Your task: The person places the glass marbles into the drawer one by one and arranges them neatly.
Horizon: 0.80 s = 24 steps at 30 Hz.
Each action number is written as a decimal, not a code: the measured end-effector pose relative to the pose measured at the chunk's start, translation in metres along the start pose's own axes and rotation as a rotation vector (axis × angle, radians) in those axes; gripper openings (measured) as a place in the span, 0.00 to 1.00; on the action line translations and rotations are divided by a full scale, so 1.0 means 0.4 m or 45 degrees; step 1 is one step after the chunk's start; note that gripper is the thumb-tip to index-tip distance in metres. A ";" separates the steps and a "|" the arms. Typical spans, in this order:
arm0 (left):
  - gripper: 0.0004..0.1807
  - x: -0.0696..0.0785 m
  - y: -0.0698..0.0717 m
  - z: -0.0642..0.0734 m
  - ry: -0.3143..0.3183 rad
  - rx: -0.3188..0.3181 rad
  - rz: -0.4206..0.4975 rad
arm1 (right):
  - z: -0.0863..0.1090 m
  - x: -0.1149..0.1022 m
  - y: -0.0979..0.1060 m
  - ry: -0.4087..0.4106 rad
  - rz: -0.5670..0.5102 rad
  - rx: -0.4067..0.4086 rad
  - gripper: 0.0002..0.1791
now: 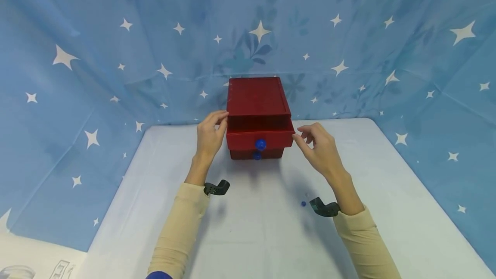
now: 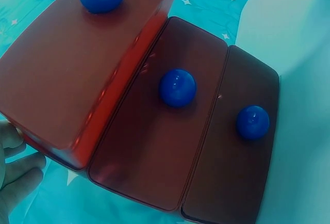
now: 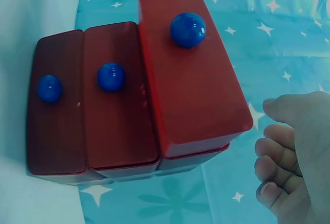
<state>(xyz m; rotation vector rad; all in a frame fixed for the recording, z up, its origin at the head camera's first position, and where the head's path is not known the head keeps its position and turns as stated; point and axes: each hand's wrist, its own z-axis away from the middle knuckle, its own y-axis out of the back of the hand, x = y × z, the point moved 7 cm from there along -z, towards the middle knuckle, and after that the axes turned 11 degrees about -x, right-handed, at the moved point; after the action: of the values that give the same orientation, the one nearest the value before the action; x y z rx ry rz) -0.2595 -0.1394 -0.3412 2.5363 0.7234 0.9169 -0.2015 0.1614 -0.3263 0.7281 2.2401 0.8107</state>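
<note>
A small red drawer chest (image 1: pixel 257 96) stands at the back of the table. Its top drawer (image 1: pixel 242 140) is pulled out, with a round blue knob (image 1: pixel 261 144) on the front. Two lower drawers stay flush, each with its own blue knob, as the left wrist view shows: the middle drawer (image 2: pixel 139 146) and the bottom drawer (image 2: pixel 221 177). My left hand (image 1: pixel 209 137) has its fingertips at the chest's left side, by the top front corner. Beside the drawer's right front corner is my right hand (image 1: pixel 319 150), loosely curved and holding nothing; the right wrist view shows a gap between them.
A tiny blue ball (image 1: pixel 303 204) lies on the white tabletop (image 1: pixel 248 236) near the right wrist. Behind the chest hangs a blue star-patterned cloth (image 1: pixel 186 46). Each wrist wears a dark band (image 1: pixel 217 187). A printed sheet (image 1: pixel 42 257) shows at the lower left.
</note>
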 end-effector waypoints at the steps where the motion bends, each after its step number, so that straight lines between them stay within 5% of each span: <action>1: 0.10 0.000 0.000 -0.002 0.003 -0.003 0.001 | 0.002 0.001 -0.001 -0.004 0.002 -0.003 0.14; 24: 0.10 0.003 -0.003 0.000 -0.023 0.011 -0.012 | 0.099 0.034 -0.055 -0.120 -0.002 -0.105 0.14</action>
<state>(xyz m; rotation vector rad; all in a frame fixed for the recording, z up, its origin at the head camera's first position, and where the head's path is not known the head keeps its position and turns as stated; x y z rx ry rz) -0.2594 -0.1377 -0.3412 2.5433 0.7349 0.8882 -0.1882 0.1699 -0.3708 0.7108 2.1107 0.8457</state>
